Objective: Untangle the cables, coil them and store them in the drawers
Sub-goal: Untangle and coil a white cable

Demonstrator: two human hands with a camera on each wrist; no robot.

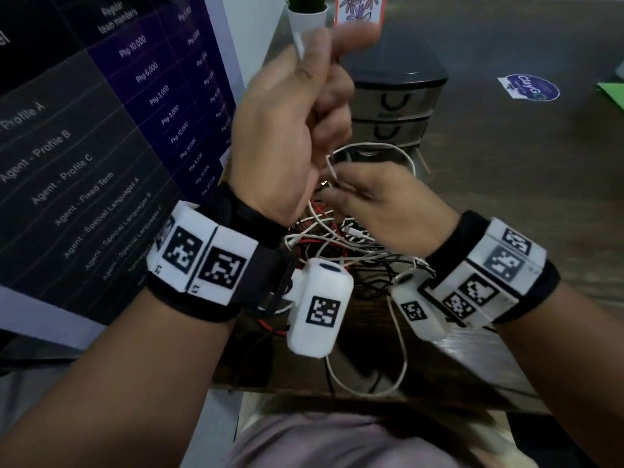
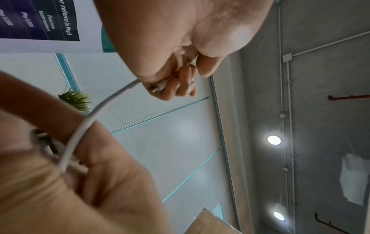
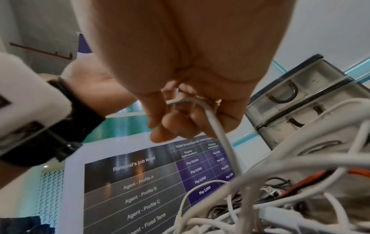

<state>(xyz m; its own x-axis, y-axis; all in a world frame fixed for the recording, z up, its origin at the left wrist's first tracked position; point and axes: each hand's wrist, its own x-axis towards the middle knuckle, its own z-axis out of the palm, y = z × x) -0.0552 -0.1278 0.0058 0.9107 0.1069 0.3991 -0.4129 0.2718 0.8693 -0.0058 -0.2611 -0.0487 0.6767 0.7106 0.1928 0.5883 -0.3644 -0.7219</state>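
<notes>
So the white cable (image 1: 378, 148) is being worked on up in the air: its end is pinched in the curled fingers of the left hand (image 1: 290, 130), raised in front of the drawer unit (image 1: 391, 103), while further along it is gripped by the right hand (image 1: 368, 204), fingers closed around it just above the pile. Everything else is left as a knotted heap of white, red and black cables (image 1: 331, 244) on the wooden table (image 1: 472, 366), with one white loop hanging over the near edge. All the drawers are seen shut, so nothing looks to have been stored yet. Handling-wise, these leads would be expected to be light, floppy and a bit slick, so a pinch near the plug end is probably best, with the slack fed through the other hand. Hard yanking should be avoided, since knots would likely be tightened and the connectors stressed.
</notes>
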